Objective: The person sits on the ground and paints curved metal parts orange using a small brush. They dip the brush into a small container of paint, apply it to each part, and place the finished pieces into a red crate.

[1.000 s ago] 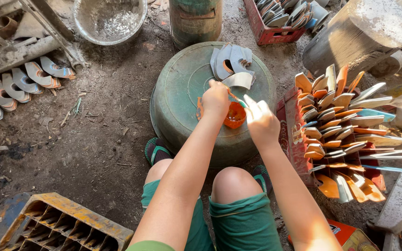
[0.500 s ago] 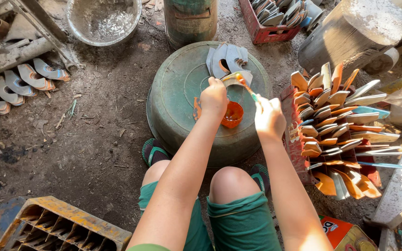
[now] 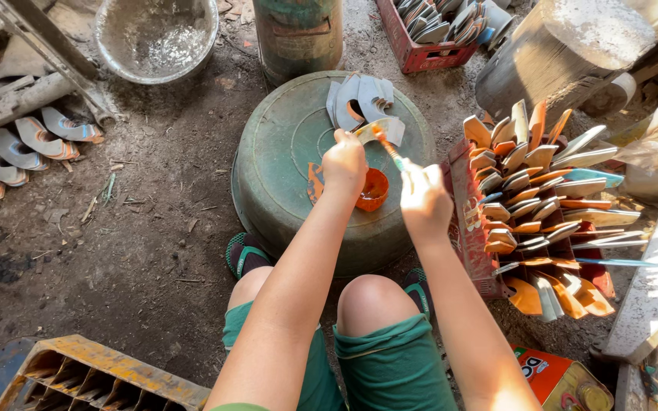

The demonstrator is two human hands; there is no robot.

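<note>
My left hand holds a curved grey metal piece over an upturned green basin. My right hand grips a paintbrush whose orange-tipped bristles touch that piece. A small orange cup of paint stands on the basin just below my left hand. A few more grey curved pieces with orange marks lie at the basin's far side.
A red crate at my right is packed with several orange and grey blades. Another red crate sits at the back. A metal bowl, a green drum, blades on the ground and a yellow crate surround me.
Both hands have lifted slightly away from the paint cup toward the far side of the basin. The brush now rests on the grey piece held in my left hand.
</note>
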